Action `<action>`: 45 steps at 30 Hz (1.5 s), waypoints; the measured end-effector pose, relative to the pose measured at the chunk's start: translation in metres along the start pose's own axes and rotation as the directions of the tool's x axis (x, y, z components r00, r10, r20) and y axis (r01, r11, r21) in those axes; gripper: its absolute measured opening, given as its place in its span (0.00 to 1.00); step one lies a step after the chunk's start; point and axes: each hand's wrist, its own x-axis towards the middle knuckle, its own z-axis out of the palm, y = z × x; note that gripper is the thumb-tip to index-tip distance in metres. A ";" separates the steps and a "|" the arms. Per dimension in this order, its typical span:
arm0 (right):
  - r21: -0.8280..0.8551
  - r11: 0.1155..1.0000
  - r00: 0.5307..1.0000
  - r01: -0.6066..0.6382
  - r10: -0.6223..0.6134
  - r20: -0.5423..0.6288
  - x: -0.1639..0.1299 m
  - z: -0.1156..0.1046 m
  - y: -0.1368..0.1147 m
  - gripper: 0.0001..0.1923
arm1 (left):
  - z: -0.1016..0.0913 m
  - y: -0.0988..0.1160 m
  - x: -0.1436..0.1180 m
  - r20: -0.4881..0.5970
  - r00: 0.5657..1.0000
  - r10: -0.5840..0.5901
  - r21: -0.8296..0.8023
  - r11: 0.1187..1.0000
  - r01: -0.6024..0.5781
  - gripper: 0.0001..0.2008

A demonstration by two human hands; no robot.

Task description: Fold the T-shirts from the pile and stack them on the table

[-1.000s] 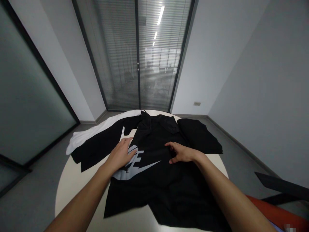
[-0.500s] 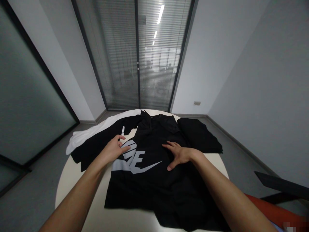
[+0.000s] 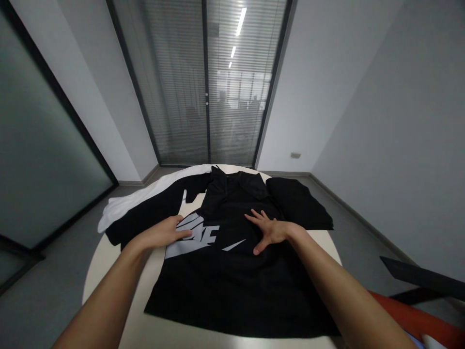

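Grey walls [image 3: 363,77] and a blind-covered glass partition [image 3: 238,121] are standing beyond the pale desk [image 3: 152,332], where a black Nike top [image 3: 236,278] is lying spread out before me, collar end away. On its right, a folded black garment [image 3: 300,203] is resting near the rim. I am apparently smoothing and straightening the cloth; the next move seems to call for light, even tension, as the grey logo [image 3: 198,231] is showing broken, probably by a crease. Both arms are slanting inward. My right hand [image 3: 269,230] is lying splayed on the chest, gripping nothing. My left hand [image 3: 167,231] is half curling at the side edge, thumb over the logo; whether it is pinching fabric, I cannot tell.
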 end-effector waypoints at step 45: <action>-0.540 0.383 0.360 0.749 -0.920 -0.154 -0.001 0.102 -0.105 0.14 | 0.023 0.002 0.011 -0.206 0.977 0.047 0.147 0.989 -0.017 0.16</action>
